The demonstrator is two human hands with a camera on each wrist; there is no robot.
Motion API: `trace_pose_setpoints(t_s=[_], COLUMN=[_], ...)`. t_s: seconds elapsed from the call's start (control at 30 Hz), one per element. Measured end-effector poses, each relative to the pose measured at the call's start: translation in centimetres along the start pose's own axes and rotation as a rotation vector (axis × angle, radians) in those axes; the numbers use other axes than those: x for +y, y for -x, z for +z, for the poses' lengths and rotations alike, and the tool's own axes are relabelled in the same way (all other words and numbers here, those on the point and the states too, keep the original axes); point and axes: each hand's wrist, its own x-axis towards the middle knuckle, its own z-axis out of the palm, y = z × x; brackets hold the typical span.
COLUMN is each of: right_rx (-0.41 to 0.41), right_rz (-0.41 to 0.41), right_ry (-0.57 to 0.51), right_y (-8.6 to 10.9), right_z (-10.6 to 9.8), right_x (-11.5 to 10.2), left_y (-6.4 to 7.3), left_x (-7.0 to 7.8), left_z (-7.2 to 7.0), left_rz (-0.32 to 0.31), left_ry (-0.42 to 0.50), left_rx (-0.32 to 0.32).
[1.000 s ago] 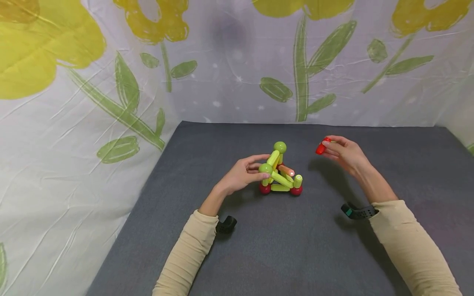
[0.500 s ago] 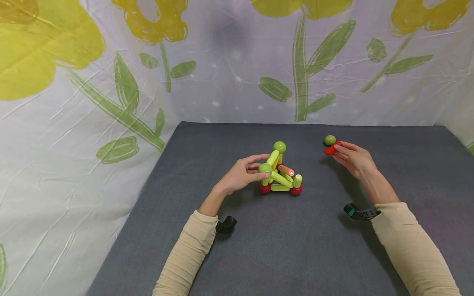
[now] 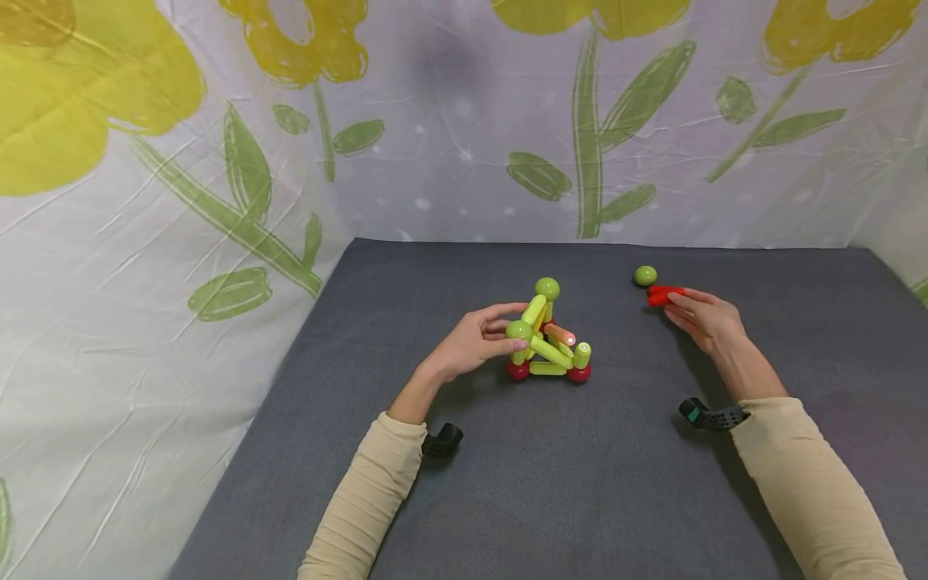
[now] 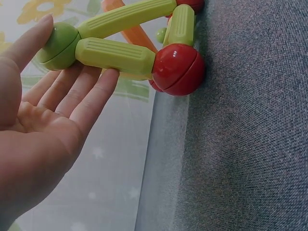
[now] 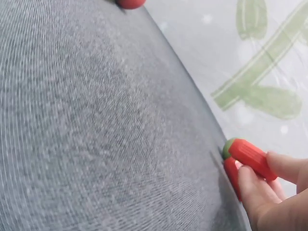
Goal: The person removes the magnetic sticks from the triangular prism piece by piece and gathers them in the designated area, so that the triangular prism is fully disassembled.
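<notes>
A small frame of lime magnetic sticks [image 3: 553,352] and balls stands mid-table, with red balls [image 3: 579,374] at its base and green balls on top. My left hand [image 3: 474,345] holds its near left corner. In the left wrist view, the thumb touches the green ball [image 4: 58,45] and fingertips lie under a lime stick [image 4: 115,54] that joins a red ball [image 4: 178,70]. To the right, my right hand [image 3: 712,324] pinches two red magnetic sticks [image 5: 252,158] between thumb and fingers. Their ends point left, close to a loose green ball [image 3: 645,275].
An orange stick [image 3: 560,333] juts from the frame toward the right. Dark grey cloth covers the table [image 3: 464,499]. Behind it hangs a pale curtain [image 3: 449,161] printed with flowers. Black straps [image 3: 714,416] sit at both wrists.
My right hand has shifted right and slightly nearer with the red sticks, which have swung from steep to nearly level. The loose green ball has come into view. The left hand stays put.
</notes>
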Motion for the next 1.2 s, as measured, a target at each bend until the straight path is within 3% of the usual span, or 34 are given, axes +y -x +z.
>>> trace_pose_setpoints(t_s=[0.37,0.5,0.7,1.2], right_rx=[0.128,0.171,0.171,0.176], right_rz=[0.051,0.061,0.063,0.118], right_ry=[-0.116,-0.043,0.078,0.083], right_y=[-0.9,-1.0,-1.3,-1.4], right_z=[-0.3,-0.3,-0.4,-0.1], right_x=[0.4,0.3,0.0,-0.5], left_y=[0.0,0.0,0.0,0.3], left_x=[0.0,0.0,0.0,0.5], left_z=[0.0,-0.1,-0.1,0.1], left_rz=[-0.009,0.001,0.016,0.006], left_ry=[-0.002,-0.005,-0.004,-0.014], left_rx=[-0.002,-0.018,-0.012,-0.005])
